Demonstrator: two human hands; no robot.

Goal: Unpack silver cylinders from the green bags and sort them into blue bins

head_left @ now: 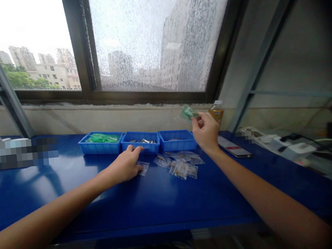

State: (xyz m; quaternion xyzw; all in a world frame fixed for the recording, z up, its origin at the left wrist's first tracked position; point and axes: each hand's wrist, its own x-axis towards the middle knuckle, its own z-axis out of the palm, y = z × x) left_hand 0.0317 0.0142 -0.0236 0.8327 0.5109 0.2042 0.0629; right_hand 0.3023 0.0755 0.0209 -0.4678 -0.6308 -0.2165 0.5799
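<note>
My right hand (206, 131) is raised above the right end of the bins, its fingers pinched on a small green plastic packet (188, 112). Over the table, my left hand (127, 163) has its thumb and forefinger apart. Its lower fingertip touches a small clear plastic bag (144, 168) lying flat on the blue tabletop. Between my hands lies a loose pile of clear bags (180, 166) with small brass-coloured and dark pieces inside.
Behind my hands stand a blue bin of green packets (100, 146), a middle bin of metal pieces (140, 148) and a right bin (175, 146). A bottle (217, 113), a phone (235, 147) and power strips with cables (291, 147) are at right. A window rises behind.
</note>
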